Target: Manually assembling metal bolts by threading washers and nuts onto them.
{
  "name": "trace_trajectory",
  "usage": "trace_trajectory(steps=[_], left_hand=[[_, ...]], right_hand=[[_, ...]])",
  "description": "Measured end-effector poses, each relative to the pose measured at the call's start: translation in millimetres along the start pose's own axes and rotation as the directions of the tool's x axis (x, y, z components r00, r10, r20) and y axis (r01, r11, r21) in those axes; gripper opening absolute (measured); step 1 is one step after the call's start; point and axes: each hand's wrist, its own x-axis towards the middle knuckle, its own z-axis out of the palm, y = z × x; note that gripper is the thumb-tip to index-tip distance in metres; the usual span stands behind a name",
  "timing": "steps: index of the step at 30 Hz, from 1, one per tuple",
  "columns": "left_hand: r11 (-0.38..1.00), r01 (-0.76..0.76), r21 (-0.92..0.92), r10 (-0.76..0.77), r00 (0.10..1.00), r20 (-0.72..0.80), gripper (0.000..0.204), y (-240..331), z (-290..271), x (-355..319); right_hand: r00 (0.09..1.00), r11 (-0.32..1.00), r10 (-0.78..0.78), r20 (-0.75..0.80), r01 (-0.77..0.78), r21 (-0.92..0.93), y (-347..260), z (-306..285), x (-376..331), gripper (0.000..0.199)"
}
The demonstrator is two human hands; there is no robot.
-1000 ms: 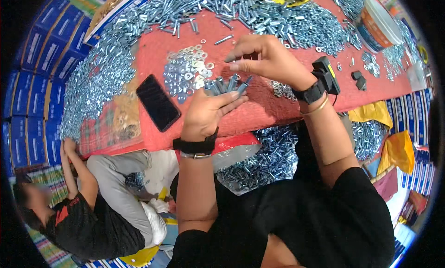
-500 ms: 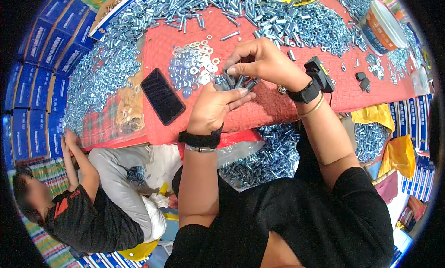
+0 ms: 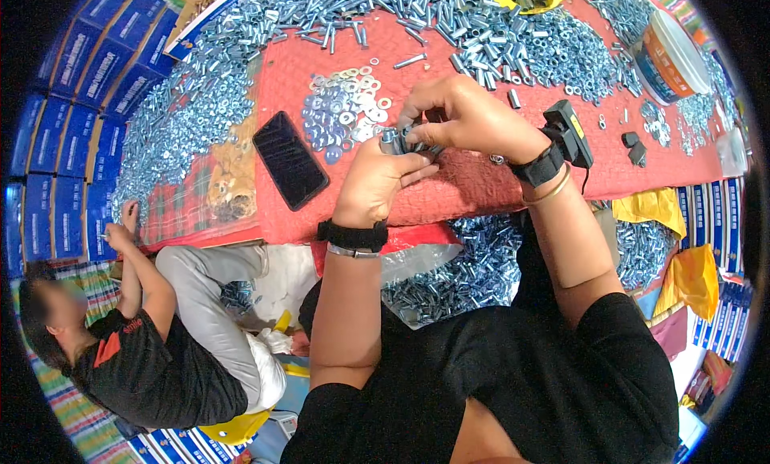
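Note:
My left hand (image 3: 375, 185) is palm up over the red cloth (image 3: 473, 187), cupping a small bunch of metal bolts (image 3: 401, 141). My right hand (image 3: 464, 115) is curled over that bunch, its fingertips pinching one of the bolts at the top of my left palm. The two hands touch. A pile of flat silver washers (image 3: 341, 111) lies just left of them. A black phone (image 3: 290, 159) rests face up further left.
Heaps of silver bolts and nuts (image 3: 489, 39) cover the far side of the table and its left part (image 3: 192, 119). An orange and white tub (image 3: 670, 59) stands at the far right. Another person (image 3: 136, 344) sits on the floor at lower left. Blue boxes (image 3: 72, 103) line the left.
The view has shifted, so the hands sit higher and more central. My right hand has come down onto the bolts in my left palm, and the left fingers have curled more closely around them.

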Motion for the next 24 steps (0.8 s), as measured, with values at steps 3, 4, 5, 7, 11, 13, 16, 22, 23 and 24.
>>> trace_trajectory(steps=[3,4,5,7,11,13,16,22,23,24], left_hand=[[1.000,-0.012,0.005,0.012,0.999,0.035,0.032,3,1,-1],[1.000,-0.014,0.004,0.014,0.999,0.033,0.032,3,-1,1],[0.999,-0.010,0.031,0.009,0.999,0.038,0.033,3,-3,3],[0.998,-0.004,0.057,0.001,0.999,0.037,0.033,4,-7,3],[0.998,0.000,0.067,-0.002,1.000,0.025,0.030,11,-1,4],[0.998,-0.017,0.052,0.015,0.999,0.035,0.026,10,8,3],[0.986,-0.158,0.043,0.145,0.967,0.210,0.033,2,10,2],[0.967,-0.086,0.238,0.100,0.994,-0.050,0.041,-4,-1,-14],[0.969,-0.084,0.231,0.099,0.994,-0.055,0.035,-5,4,-11],[0.969,-0.047,0.243,0.055,0.998,-0.025,0.031,-1,9,-6]], right_hand=[[0.997,0.966,0.083,0.006,-0.082,0.243,3,0,-1,0.016],[0.994,0.942,0.104,0.018,-0.105,0.320,5,1,0,0.015],[0.992,0.910,0.124,0.032,-0.127,0.394,6,2,2,0.014],[0.987,0.887,0.152,0.046,-0.157,0.433,5,4,5,0.013],[0.962,0.829,0.270,0.034,-0.250,0.500,6,1,9,0.012],[0.966,0.833,0.259,0.017,-0.233,0.502,0,-10,3,0.011],[0.945,0.854,0.326,-0.004,-0.293,0.430,-12,-18,-11,0.021],[0.977,0.974,0.132,-0.165,-0.097,0.205,-2,24,-3,0.015],[0.974,0.977,0.152,-0.166,-0.123,0.173,-3,17,-8,0.015],[0.967,0.978,0.167,-0.191,-0.138,0.155,-8,9,-11,0.015]])
